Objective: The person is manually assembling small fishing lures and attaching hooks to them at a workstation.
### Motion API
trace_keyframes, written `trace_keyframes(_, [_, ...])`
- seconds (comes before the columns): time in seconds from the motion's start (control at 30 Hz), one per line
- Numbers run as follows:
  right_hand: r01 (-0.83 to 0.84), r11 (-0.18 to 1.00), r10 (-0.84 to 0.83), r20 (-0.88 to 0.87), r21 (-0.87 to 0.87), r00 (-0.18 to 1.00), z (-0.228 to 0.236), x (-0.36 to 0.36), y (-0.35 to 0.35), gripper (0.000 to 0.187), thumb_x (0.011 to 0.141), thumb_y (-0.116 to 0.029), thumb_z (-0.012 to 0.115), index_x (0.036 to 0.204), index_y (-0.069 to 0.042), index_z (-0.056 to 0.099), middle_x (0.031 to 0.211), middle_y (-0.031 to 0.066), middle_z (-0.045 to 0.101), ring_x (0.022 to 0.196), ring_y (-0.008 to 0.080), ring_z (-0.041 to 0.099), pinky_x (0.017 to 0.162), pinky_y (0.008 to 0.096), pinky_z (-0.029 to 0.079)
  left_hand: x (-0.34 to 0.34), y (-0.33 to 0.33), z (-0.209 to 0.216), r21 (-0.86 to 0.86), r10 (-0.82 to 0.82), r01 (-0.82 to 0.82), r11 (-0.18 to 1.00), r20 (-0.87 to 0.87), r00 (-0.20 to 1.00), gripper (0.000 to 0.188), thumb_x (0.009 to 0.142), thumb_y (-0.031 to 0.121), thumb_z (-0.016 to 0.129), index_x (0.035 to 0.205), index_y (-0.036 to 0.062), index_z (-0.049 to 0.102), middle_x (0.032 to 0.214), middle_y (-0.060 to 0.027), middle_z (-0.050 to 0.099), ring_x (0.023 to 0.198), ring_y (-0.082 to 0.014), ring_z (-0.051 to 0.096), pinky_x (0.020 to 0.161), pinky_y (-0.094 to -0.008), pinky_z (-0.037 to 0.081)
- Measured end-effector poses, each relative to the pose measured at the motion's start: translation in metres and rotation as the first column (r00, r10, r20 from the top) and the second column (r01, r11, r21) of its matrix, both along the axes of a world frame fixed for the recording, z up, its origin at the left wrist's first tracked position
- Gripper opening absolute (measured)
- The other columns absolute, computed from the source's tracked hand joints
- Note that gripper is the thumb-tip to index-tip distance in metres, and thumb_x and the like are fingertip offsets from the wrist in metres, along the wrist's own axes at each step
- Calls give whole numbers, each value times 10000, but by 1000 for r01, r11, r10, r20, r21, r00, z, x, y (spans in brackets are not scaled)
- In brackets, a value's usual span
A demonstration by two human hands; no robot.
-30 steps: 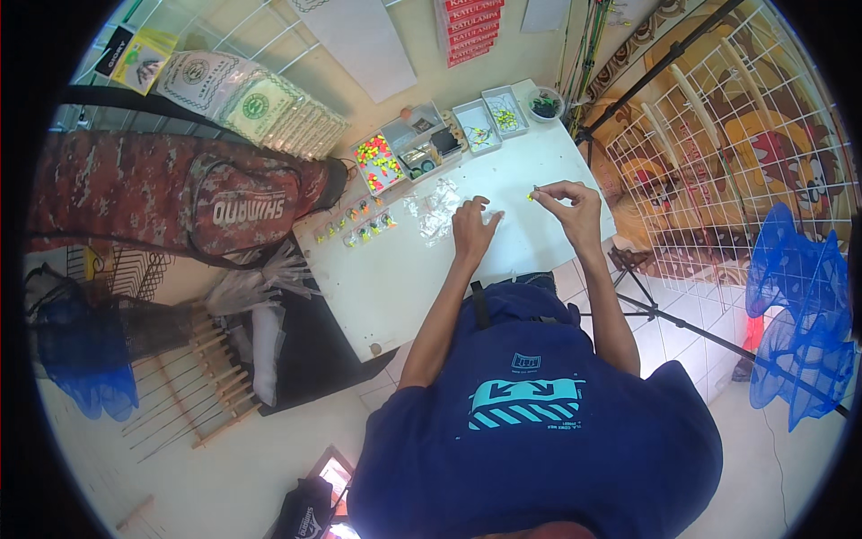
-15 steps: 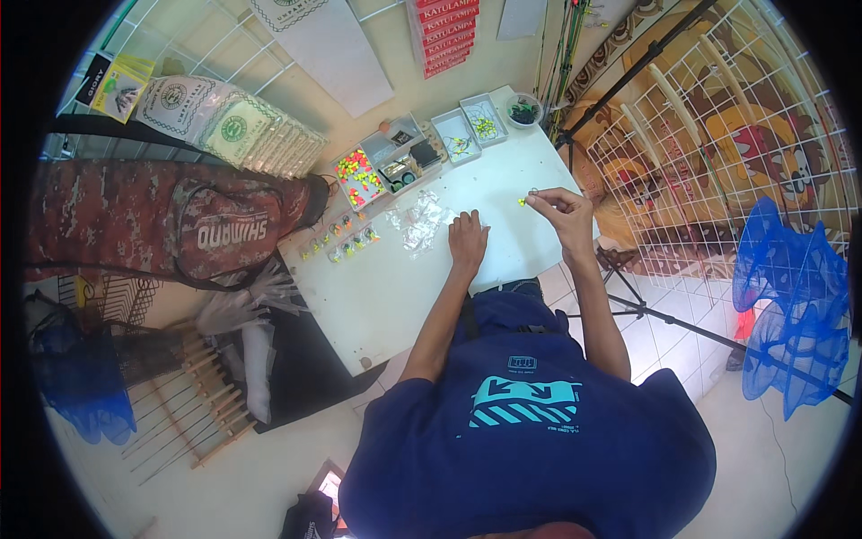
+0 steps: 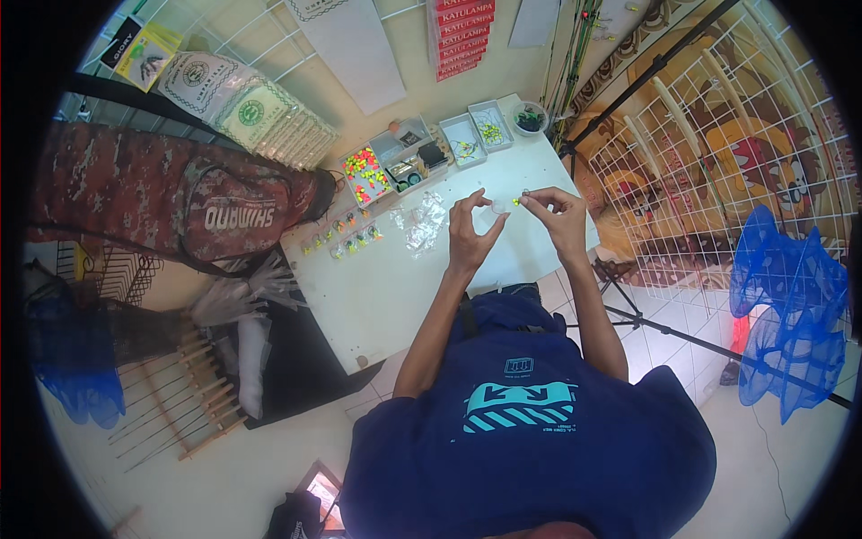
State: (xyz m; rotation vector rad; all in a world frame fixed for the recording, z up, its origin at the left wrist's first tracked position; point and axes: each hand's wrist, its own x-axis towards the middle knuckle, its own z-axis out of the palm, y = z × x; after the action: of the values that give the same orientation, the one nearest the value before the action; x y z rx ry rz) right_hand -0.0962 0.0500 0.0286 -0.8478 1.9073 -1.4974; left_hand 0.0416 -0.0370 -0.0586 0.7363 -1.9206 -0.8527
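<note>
My right hand [image 3: 558, 216] pinches a small yellow jig head [image 3: 516, 201] with a thin dark hook at its top. Raised beside it, my left hand [image 3: 472, 232] has thumb and forefinger at the edges of a small clear plastic bag [image 3: 499, 207]. The two hands are close together over the white table [image 3: 512, 251], the jig head just right of the bag. More small clear bags [image 3: 424, 225] lie loose left of my left hand. Farther left are several filled bags [image 3: 346, 235] with bright-coloured pieces in them.
Along the table's back stand a box of red and yellow pieces [image 3: 365, 175], a divided grey tray [image 3: 409, 135], two shallow boxes [image 3: 489, 126] with yellow-green pieces, and a round tub [image 3: 530, 117]. A camouflage bag [image 3: 180, 202] is at left. Blue nets [image 3: 786, 305] hang at right.
My left hand has lifted off the table beside the loose bags, now with a clear bag at its fingertips. My right hand has shifted slightly left, still holding the jig head.
</note>
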Motion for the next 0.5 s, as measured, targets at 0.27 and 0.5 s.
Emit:
trace_keyframes(0.27, [-78,996,86,-244,43,966,-7,-1,-1,166,768,-182,763,870,-52,759,771,48,711,715,124,532,669,281,432,2,3,19,-159,-69,56,986,-78,995,687,676,77,838,1257,56,472,978,-98,631,912,-255,594,808,-383,478])
trace_keyframes(0.5, [-88,995,96,-228,49,969,-11,0,-1,171,764,-204,765,852,-58,755,774,40,712,728,128,536,690,282,426,1,4,22,-157,-63,47,986,-103,993,643,691,128,829,1240,72,499,1006,-83,629,921,-251,603,828,-389,432])
